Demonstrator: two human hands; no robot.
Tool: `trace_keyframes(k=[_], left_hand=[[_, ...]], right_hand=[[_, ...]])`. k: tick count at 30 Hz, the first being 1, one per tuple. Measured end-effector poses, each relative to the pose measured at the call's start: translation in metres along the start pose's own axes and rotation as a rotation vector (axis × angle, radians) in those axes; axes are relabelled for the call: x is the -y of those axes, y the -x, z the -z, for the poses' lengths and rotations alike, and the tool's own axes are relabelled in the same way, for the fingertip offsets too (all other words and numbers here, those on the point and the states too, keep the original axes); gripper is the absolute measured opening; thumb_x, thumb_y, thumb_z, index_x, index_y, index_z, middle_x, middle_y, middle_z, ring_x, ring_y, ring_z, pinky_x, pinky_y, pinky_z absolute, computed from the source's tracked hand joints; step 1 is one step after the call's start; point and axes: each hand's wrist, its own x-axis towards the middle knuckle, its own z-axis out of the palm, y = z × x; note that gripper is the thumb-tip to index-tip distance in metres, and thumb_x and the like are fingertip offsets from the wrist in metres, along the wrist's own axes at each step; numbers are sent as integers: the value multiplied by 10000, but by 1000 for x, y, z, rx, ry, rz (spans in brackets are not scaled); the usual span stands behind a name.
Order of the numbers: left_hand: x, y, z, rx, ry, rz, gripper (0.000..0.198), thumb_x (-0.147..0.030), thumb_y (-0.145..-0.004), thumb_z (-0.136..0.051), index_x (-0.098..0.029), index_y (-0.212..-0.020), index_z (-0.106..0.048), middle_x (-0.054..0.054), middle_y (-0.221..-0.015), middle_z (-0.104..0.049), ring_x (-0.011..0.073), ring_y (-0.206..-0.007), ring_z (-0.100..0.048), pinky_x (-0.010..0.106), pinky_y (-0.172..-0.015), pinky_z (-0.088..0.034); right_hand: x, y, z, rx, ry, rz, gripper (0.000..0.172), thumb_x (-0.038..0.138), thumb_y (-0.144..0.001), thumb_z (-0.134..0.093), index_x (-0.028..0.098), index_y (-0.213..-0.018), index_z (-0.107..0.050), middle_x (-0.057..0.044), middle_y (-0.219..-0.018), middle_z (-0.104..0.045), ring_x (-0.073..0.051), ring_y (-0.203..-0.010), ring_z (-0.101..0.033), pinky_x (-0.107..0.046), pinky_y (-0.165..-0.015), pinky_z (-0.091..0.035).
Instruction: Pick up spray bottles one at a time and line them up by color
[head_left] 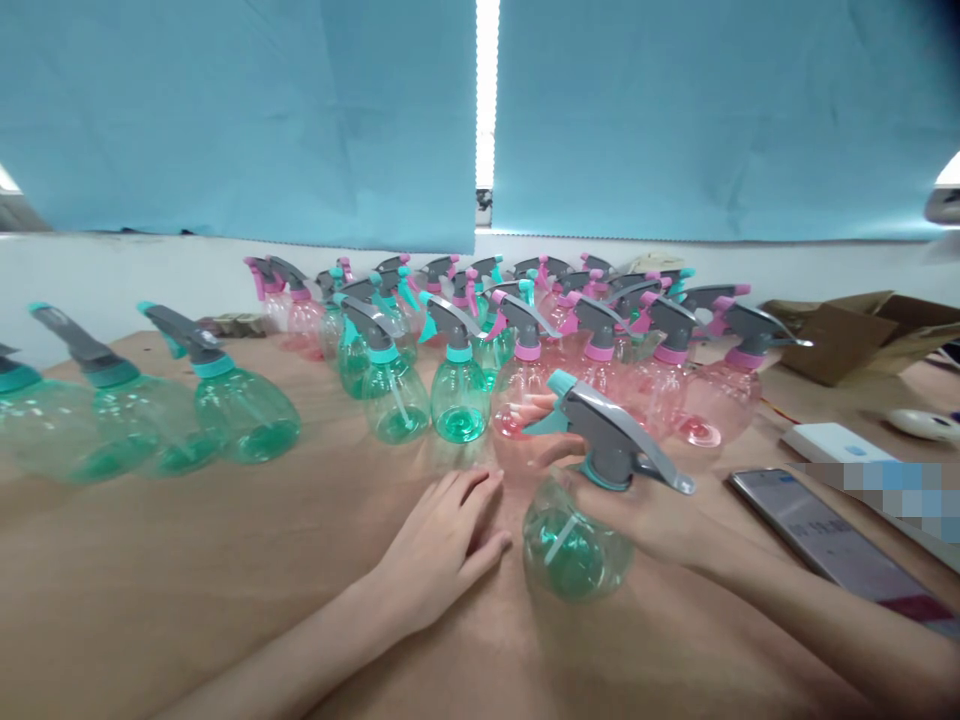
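Observation:
A translucent green spray bottle (577, 550) with a grey head and teal nozzle stands out at the front, tilted slightly. My right hand (637, 510) is behind it, its fingers curled round by the neck; the bottle hides part of the hand. My left hand (446, 540) lies palm down on the table, left of this bottle, with its fingers apart and nothing in them. Just beyond the hands are a green bottle (460, 400) and another green bottle (396, 400). Beside them, a pink bottle (523, 378) is partly covered by my right fingertips.
Several green bottles (244, 410) stand on the left of the wooden table (225, 570). Rows of pink and green bottles fill the back. At right are a phone (832, 535), a white box (836, 443), a white mouse (922, 425) and an open cardboard box (847, 340).

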Motion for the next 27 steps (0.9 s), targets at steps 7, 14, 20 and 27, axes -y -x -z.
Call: trace_keyframes(k=[7,14,20,27], left_hand=[[2,0,-1,4,-21,5,443,-334,-943,-514,-197,-1353,-419,118,-1353,-488,283,-1224,-464,455,-1003,-402],[2,0,-1,-3,-24,-3,441,-336,-941,-513,-192,-1349,-426,119,-1356,-487,278,-1231,-461,444,-1010,-399],[0,0,0,-6,-25,1,430,-336,-937,-515,-185,-1333,-440,123,-1336,-505,281,-1215,-475,446,-992,-415],[0,-2,0,-7,-23,-7,418,-335,-937,-512,-180,-1321,-455,123,-1334,-508,285,-1211,-477,446,-984,-420]], right_hand=[[19,-4,4,-43,40,-35,217,166,-629,-474,280,-764,-600,34,-639,-630,-174,-636,-649,-297,-624,-565],[29,-5,6,-92,159,-57,182,158,-592,-481,274,-686,-585,42,-531,-587,-139,-462,-579,-239,-433,-483],[8,-7,4,-10,47,37,449,153,-662,-478,289,-1062,-628,2,-854,-710,-185,-717,-691,-300,-596,-577],[2,-4,2,43,-9,72,491,141,-724,-467,305,-1171,-590,-13,-994,-713,-228,-923,-693,-384,-761,-591]])
